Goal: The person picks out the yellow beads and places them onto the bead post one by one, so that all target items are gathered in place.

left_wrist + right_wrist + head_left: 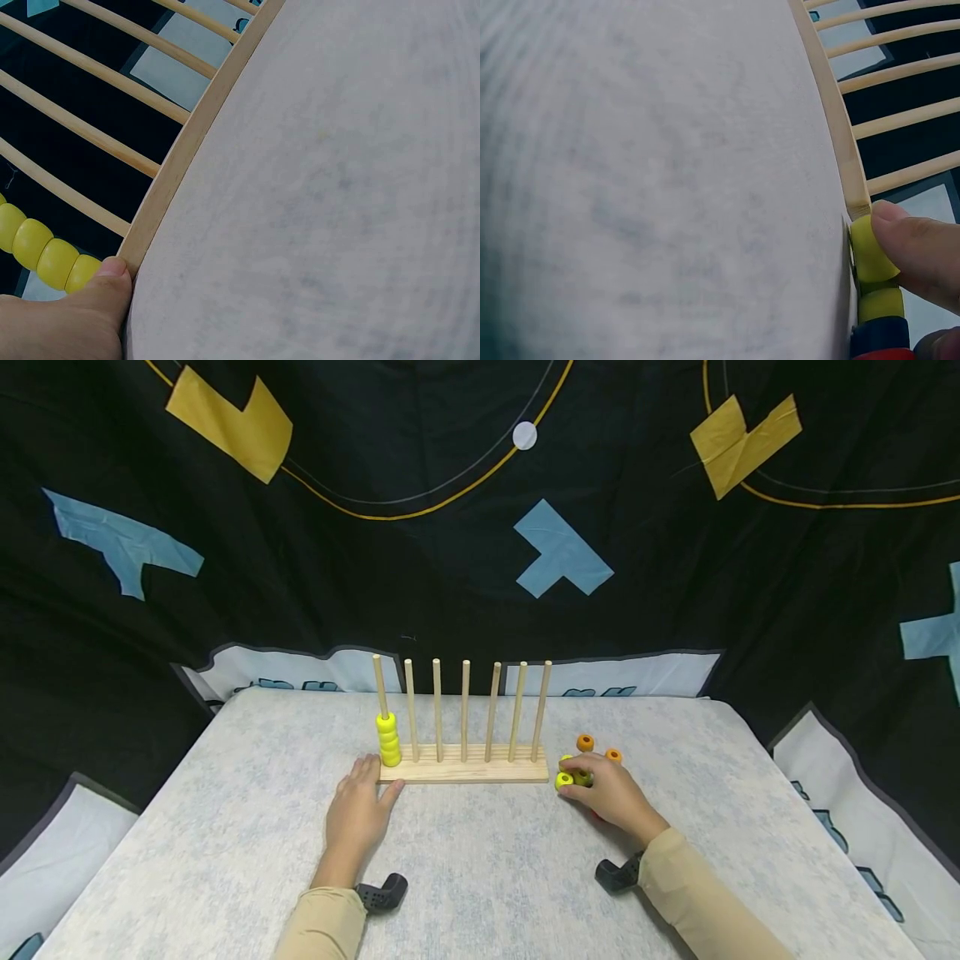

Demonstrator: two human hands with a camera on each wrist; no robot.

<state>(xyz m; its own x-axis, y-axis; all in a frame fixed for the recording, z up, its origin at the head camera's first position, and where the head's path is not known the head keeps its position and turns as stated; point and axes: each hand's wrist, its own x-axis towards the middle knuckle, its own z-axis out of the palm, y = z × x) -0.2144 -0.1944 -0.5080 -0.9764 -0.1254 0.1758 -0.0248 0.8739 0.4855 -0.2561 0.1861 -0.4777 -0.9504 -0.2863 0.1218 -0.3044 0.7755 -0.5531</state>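
A wooden peg rack (465, 771) with several upright pegs stands on the table; its leftmost peg carries a stack of yellow beads (388, 741). My left hand (358, 810) rests at the rack's left end, fingers fairly straight along the side, thumb against the front edge. In the left wrist view that thumb (111, 289) touches the base near the lowest yellow bead. Just past the rack's right end, my right hand (611, 793) pinches a yellow bead (564, 781) between thumb and fingers. The right wrist view shows the thumb on this bead (871, 251); the other fingers are mostly hidden.
Two orange beads, one (585, 742) behind and one (613, 755) beside the right hand, lie on the table (480, 877). Dark blue (881, 336) and red beads (885, 355) show near that hand in the right wrist view. A black curtain (420, 585) hangs behind.
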